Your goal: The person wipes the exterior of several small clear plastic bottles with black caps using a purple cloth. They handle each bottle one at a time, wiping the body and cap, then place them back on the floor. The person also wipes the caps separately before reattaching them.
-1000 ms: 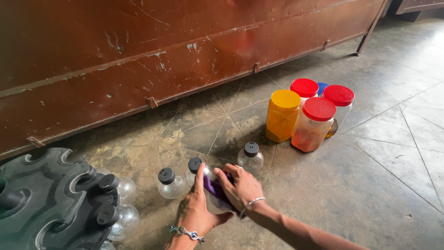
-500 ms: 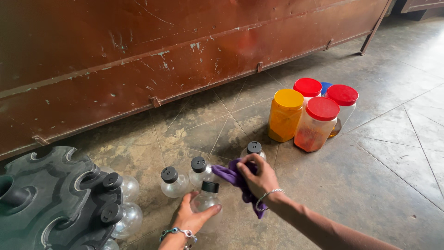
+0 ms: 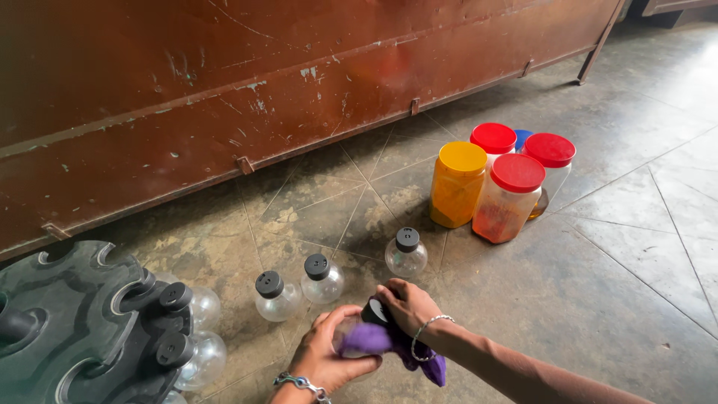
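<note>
Low over the floor, your left hand cups a small clear bottle while your right hand presses a purple cloth around it; light, slippery, probably fragile, best gripped at the belly.

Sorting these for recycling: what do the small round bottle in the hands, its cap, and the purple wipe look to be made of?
Small round bottle: clear and glossy, plastic or glass, the look leaves it open; you see through it, like its neighbours. Cap: matt black, probably plastic. Purple wipe: soft cloth, going by its folds and limp hang. The left hand holds the bottle; the right hand grips the cap.
</note>
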